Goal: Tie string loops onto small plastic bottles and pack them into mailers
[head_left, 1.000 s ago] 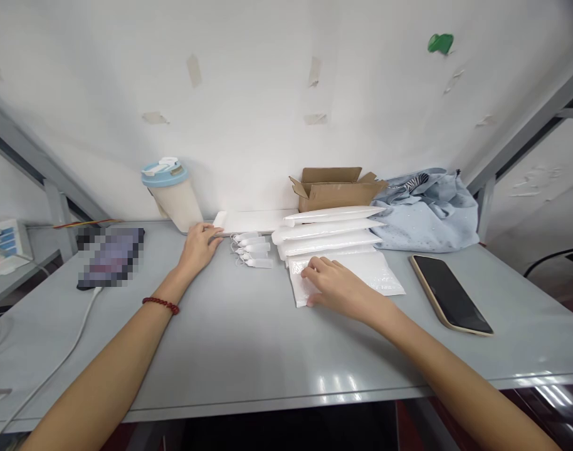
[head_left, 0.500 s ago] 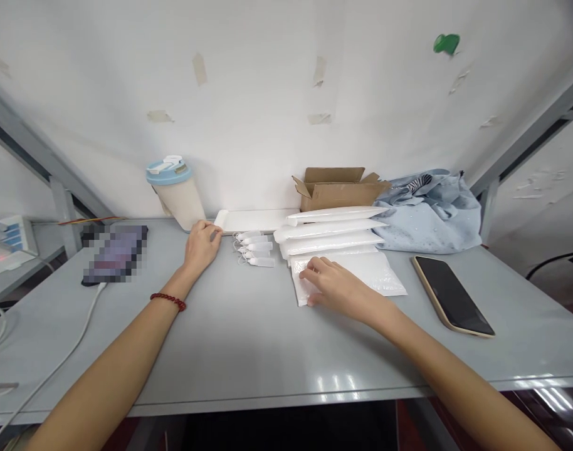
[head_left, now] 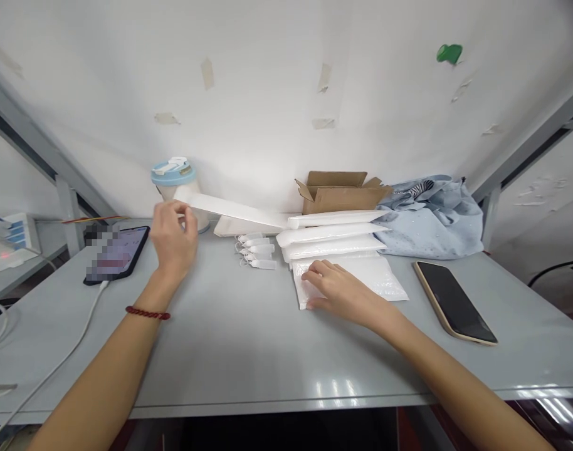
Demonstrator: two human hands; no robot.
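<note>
A long white paper-like strip [head_left: 234,208] is pinched at its left end by my left hand [head_left: 176,233], raised above the table in front of the cup. It slants down to the right toward the padded mailers. My right hand [head_left: 333,287] rests on the front white bubble mailer [head_left: 385,279], fingers curled and thumb at its near left corner. More white padded mailers [head_left: 333,239] are stacked, overlapping, behind that hand. Between my hands lie several small translucent white tags with loops [head_left: 262,253]. Another flat white piece [head_left: 227,227] lies under the lifted strip.
A blue-lidded cup [head_left: 173,175] stands by the wall. At the back are an open cardboard box [head_left: 345,197] and light blue fabric [head_left: 437,225]. One phone [head_left: 453,300] lies at right; a charging phone [head_left: 121,254], its cable [head_left: 82,338] and a power strip [head_left: 11,241] are at left.
My left hand has lifted the strip's left end off the table, moving left and toward me. My right hand stays on the front mailer.
</note>
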